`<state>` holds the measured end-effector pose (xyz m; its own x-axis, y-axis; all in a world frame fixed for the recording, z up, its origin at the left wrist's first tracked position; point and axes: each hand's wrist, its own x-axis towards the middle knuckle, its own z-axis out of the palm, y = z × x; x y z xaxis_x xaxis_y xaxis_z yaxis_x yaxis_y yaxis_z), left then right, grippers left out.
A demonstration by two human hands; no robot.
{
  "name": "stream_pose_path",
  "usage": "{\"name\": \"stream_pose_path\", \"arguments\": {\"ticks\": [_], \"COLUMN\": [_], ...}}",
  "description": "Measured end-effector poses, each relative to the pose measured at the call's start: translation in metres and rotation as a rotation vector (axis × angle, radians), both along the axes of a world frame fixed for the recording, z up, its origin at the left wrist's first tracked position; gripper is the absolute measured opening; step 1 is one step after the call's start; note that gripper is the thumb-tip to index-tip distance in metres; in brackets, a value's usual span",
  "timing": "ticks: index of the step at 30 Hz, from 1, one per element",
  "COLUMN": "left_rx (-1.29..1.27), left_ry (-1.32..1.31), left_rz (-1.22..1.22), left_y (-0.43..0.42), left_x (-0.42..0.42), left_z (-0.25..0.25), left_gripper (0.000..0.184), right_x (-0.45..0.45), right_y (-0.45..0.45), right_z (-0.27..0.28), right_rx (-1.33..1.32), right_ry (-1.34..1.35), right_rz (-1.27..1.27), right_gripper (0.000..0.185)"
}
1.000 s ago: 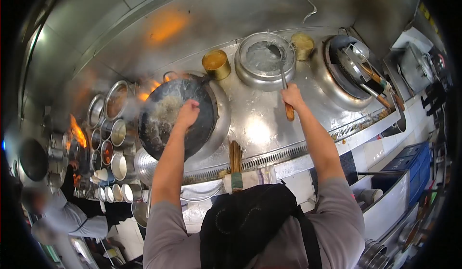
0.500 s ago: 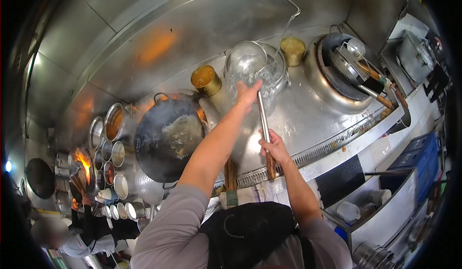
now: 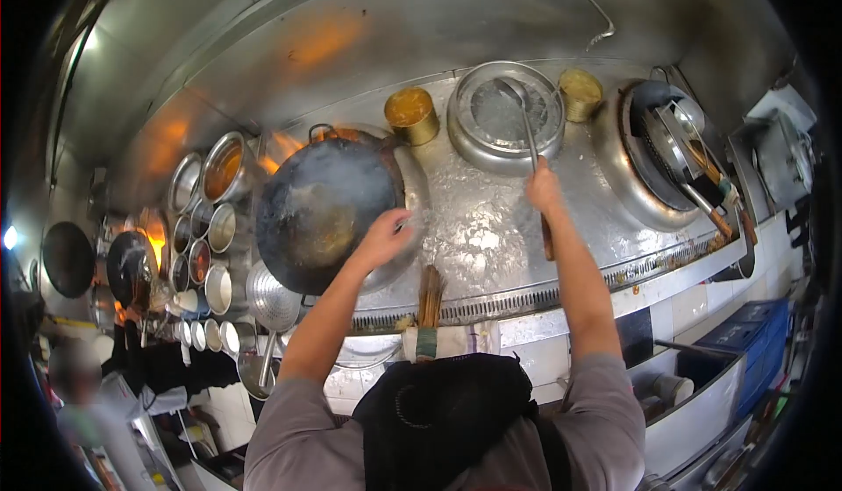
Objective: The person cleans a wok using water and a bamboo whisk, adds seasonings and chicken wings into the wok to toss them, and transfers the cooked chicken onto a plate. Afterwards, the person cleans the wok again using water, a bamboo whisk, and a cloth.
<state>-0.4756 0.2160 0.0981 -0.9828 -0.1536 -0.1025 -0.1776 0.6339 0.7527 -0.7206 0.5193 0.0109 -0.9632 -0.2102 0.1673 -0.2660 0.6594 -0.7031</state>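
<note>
A smoking black wok sits on the left burner, with a brownish patch inside. Beside its right rim is my left hand, its fingers curled together; whether they hold anything is too small to tell. My right hand is wrapped round the wooden handle of a metal ladle. The ladle's bowl rests over the round metal water pot at the back centre. A bamboo brush with a green band lies at the counter's front edge.
Two tins, one orange-filled and one pale, flank the pot. A burner with stacked tools stands right. Steel containers, a perforated ladle and a co-worker's arm near flames are left. A tap hangs above.
My left hand has moved from the water pot back to the wok's right side. The ladle's bowl has swung back over the pot, with my right hand farther forward. Splashing has subsided.
</note>
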Motion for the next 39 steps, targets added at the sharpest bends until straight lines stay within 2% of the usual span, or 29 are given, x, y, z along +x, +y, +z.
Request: {"name": "stream_pose_path", "arguments": {"ticks": [1, 2, 4, 5, 7, 9, 10, 11, 16, 17, 20, 22, 24, 26, 27, 28, 29, 30, 31, 33, 34, 35, 36, 37, 38, 39], "left_rx": [0.041, 0.047, 0.133, 0.113, 0.174, 0.175, 0.166, 0.203, -0.035, -0.070, -0.164, -0.146, -0.166, -0.140, -0.172, -0.204, -0.205, -0.207, -0.205, -0.096, -0.080, -0.062, 0.005, 0.118, 0.358, 0.507], "left_ry": [-0.010, 0.025, 0.100, 0.183, 0.220, 0.293, 0.351, 0.424, 0.418, 0.500, 0.552, 0.603, 0.730, 0.688, 0.685, 0.683, 0.683, 0.632, 0.580, 0.655, 0.683, 0.712, 0.622, 0.615, 0.556, 0.562], "left_rz": [0.097, 0.185, 0.370, 0.454, 0.593, 0.728, 0.771, 0.745, 0.520, 0.472, 0.279, 0.140, 0.020, -0.024, -0.025, -0.030, -0.020, -0.032, -0.047, 0.103, 0.223, 0.343, 0.461, 0.542, 0.674, 0.721], "left_y": [-0.018, -0.044, -0.076, -0.090, -0.106, -0.102, -0.093, -0.082, -0.045, -0.039, -0.020, -0.011, -0.001, 0.016, 0.022, 0.023, 0.016, 0.009, 0.001, -0.022, -0.034, -0.046, -0.060, -0.080, -0.091, -0.108], "left_x": [0.034, 0.070, 0.135, 0.164, 0.207, 0.229, 0.235, 0.235, 0.219, 0.213, 0.209, 0.212, 0.216, 0.225, 0.228, 0.232, 0.239, 0.247, 0.254, 0.283, 0.300, 0.320, 0.344, 0.366, 0.384, 0.403], "left_z": [0.003, -0.016, -0.017, -0.025, -0.025, -0.019, -0.012, -0.004, 0.028, 0.032, 0.066, 0.087, 0.093, 0.104, 0.097, 0.086, 0.081, 0.079, 0.076, 0.075, 0.079, 0.085, 0.092, 0.083, 0.087, 0.067], "left_gripper": [0.036, 0.033, 0.028, 0.023, 0.021, 0.020, 0.019, 0.018, 0.027, 0.027, 0.048, 0.064, 0.072, 0.073, 0.071, 0.068, 0.068, 0.064, 0.060, 0.052, 0.046, 0.040, 0.037, 0.037, 0.034, 0.031], "right_x": [-0.012, -0.016, -0.015, -0.008, 0.014, 0.037, 0.054, 0.070, 0.158, 0.175, 0.210, 0.228, 0.247, 0.286, 0.291, 0.324, 0.322, 0.335, 0.339, 0.351, 0.348, 0.339, 0.339, 0.352, 0.366, 0.375], "right_y": [0.001, 0.001, 0.004, 0.008, 0.018, 0.021, 0.021, 0.020, -0.025, -0.036, -0.075, -0.109, -0.148, -0.194, -0.207, -0.220, -0.235, -0.252, -0.253, -0.247, -0.232, -0.203, -0.176, -0.151, -0.129, -0.117], "right_z": [-0.008, 0.001, 0.037, 0.055, 0.084, 0.095, 0.105, 0.121, 0.215, 0.223, 0.226, 0.203, 0.176, 0.145, 0.126, 0.139, 0.099, 0.094, 0.094, 0.108, 0.084, 0.039, 0.011, 0.005, -0.001, -0.007], "right_rx": [0.178, 0.189, -0.206, -0.180, -0.683, -0.903, -0.915, -0.933, -0.842, -0.796, -0.874, -0.896, -0.887, -0.804, -0.729, -0.895, -0.907, -0.916, -0.907, -0.798, -0.800, -0.321, 0.153, 0.330, 0.505, 0.512], "right_ry": [-0.002, 0.002, -0.573, -0.573, -0.904, -1.005, -1.040, -1.074, -1.136, -1.155, -1.266, -1.352, -1.469, -1.165, -1.039, -1.097, -0.991, -0.882, -0.885, -1.249, -1.243, -0.676, -0.102, -0.107, -0.116, -0.112], "right_rz": [0.003, 0.021, 0.079, 0.099, 0.089, 0.091, 0.122, 0.151, 0.328, 0.353, 0.485, 0.536, 0.584, 0.505, 0.654, 0.648, 0.754, 0.853, 0.853, 0.574, 0.562, 0.587, 0.560, 0.490, 0.413, 0.405], "right_gripper": [0.036, 0.036, 0.023, 0.023, 0.013, 0.010, 0.010, 0.011, 0.020, 0.022, 0.024, 0.025, 0.022, 0.014, 0.010, 0.013, 0.017, 0.023, 0.023, 0.045, 0.045, 0.058, 0.071, 0.076, 0.082, 0.082]}}
